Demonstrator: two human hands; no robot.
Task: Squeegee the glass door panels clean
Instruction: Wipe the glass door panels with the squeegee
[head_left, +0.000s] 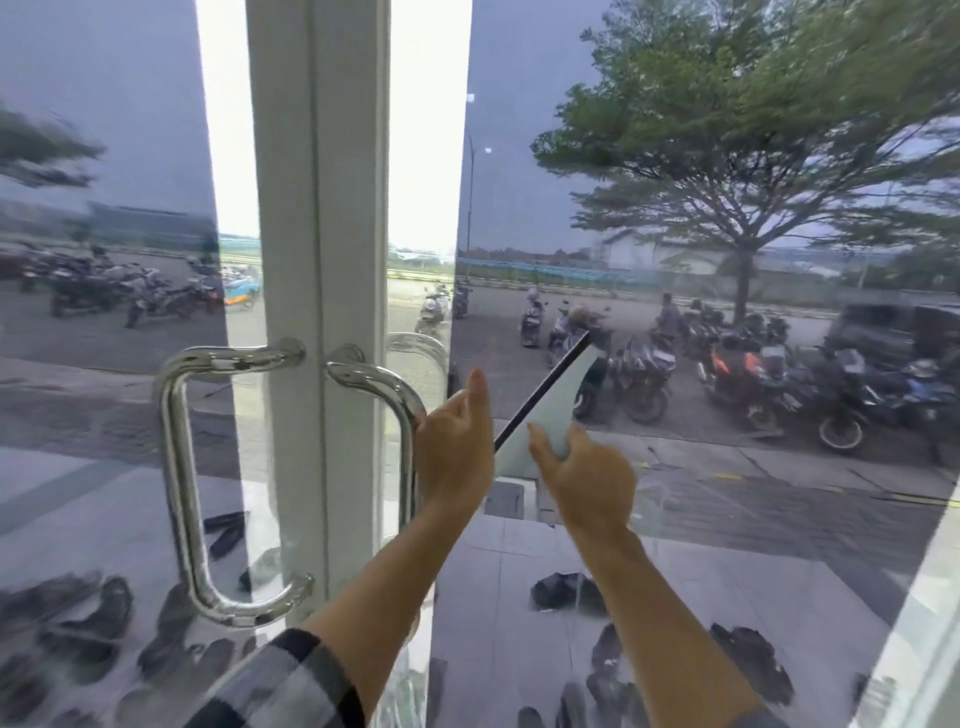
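Right hand (584, 475) pinches the pale-bladed, black-edged squeegee (550, 402), its long axis slanting up-right across the tinted right glass panel (727, 467); left hand (454, 441) grips the curved chrome door handle (387, 387).

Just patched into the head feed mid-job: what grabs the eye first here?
The two hands at centre: the right hand holds a pale squeegee tilted against the right glass panel, while the left hand grips the right chrome handle. A second chrome handle sits left of the white door frame. Parked motorbikes and a big tree show through the glass.
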